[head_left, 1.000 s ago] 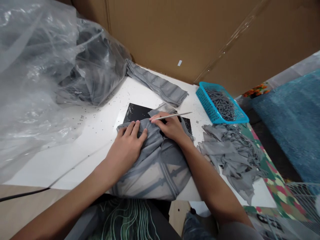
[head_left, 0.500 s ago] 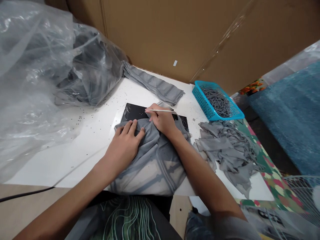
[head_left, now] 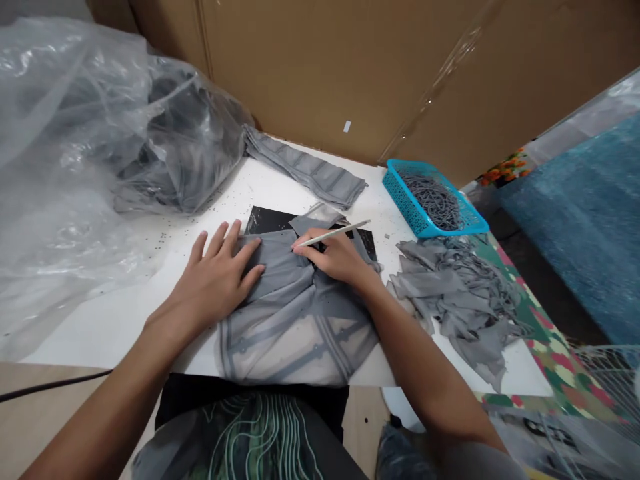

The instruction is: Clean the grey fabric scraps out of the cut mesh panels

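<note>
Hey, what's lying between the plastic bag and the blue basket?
In the head view, a folded grey cloth lies between the bag and the basket, with white table showing between the cloth and the basket.

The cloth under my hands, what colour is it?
The cloth is sheer grey with darker grey bands; the head view shows it best.

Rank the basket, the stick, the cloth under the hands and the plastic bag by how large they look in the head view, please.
1. Bag
2. Cloth
3. Basket
4. Stick
</note>
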Demonstrator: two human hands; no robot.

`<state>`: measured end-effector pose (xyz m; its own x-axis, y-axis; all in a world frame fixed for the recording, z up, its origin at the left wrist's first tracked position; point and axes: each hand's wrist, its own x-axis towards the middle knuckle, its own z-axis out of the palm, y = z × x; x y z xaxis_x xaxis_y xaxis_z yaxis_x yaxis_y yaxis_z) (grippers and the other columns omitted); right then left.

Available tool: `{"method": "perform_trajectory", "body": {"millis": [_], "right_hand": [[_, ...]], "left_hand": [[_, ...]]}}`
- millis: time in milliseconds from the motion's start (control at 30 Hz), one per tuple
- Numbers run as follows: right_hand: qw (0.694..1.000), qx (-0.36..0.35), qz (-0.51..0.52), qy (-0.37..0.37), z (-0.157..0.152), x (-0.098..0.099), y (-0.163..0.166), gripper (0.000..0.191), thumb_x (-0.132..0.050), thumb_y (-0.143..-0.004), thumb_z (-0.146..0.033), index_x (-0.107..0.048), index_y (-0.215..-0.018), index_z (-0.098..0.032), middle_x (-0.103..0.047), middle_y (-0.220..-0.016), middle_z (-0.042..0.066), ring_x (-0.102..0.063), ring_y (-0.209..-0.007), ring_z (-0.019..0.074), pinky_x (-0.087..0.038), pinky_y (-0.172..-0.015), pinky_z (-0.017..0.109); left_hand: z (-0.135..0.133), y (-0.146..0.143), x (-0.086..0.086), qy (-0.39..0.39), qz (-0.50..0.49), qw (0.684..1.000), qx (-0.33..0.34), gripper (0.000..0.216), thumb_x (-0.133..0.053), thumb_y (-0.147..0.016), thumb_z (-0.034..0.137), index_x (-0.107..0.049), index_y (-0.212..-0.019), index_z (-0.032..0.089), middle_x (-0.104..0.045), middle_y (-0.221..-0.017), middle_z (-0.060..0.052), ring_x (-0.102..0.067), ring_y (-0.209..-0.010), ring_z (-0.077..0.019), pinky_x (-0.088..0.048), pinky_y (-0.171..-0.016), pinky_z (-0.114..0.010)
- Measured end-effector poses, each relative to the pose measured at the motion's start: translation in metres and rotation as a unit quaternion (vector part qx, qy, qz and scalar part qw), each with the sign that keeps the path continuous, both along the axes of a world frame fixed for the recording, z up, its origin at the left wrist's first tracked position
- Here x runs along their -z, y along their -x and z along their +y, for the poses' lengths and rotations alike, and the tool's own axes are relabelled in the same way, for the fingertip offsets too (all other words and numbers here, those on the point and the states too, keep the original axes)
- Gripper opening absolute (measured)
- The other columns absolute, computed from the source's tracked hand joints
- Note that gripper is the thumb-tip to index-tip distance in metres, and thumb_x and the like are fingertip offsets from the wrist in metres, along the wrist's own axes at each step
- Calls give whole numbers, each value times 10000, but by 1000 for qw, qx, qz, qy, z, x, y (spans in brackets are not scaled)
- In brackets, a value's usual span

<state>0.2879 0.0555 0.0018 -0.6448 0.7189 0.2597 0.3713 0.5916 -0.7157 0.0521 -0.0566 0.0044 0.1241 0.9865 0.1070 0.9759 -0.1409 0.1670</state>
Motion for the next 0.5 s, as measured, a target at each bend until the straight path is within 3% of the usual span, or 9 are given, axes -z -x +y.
{"method": "perform_trajectory", "body": {"millis": [67,167,300,500], "right_hand": [[1000,-8,9,-6,0,2,1,116,-687,-943,-285,-777,-904,-224,-803,-944,25,-745,-938,205,-535,-899,326],[1000,-13,17,2,-1,3,0,119,-681,-940,-281,-783,-905,-230,-807,-954,24,-751,-936,211,-549,-907,345],[999,-14,29,12,-1,2,-1,122,-680,-932,-279,-787,-894,-234,-813,-956,24,-757,-932,216,-569,-907,351],[1000,-13,20,6,-1,4,0,113,-696,-927,-280,-790,-892,-230,-817,-944,28,-760,-923,218,-576,-902,349]], "left_hand": [[2,-4,-6,-11,-5,999,46,545,-330,-1066,397,-591,-1451,112,-274,-1714,-194,-230,-1593,-388,-159,-1282,-645],[6,-15,-9,28,-42,992,117,585,-255,-1092,427,-514,-1530,138,-283,-1722,-128,-256,-1596,-297,-240,-1294,-528],[7,-27,1,64,-24,993,94,677,-265,-1087,504,-311,-1645,123,-221,-1733,-98,-167,-1618,-279,-175,-1313,-535],[2,-30,9,58,-10,996,74,690,-300,-1066,520,-300,-1655,161,-193,-1738,-68,-144,-1623,-271,-142,-1318,-529]]}}
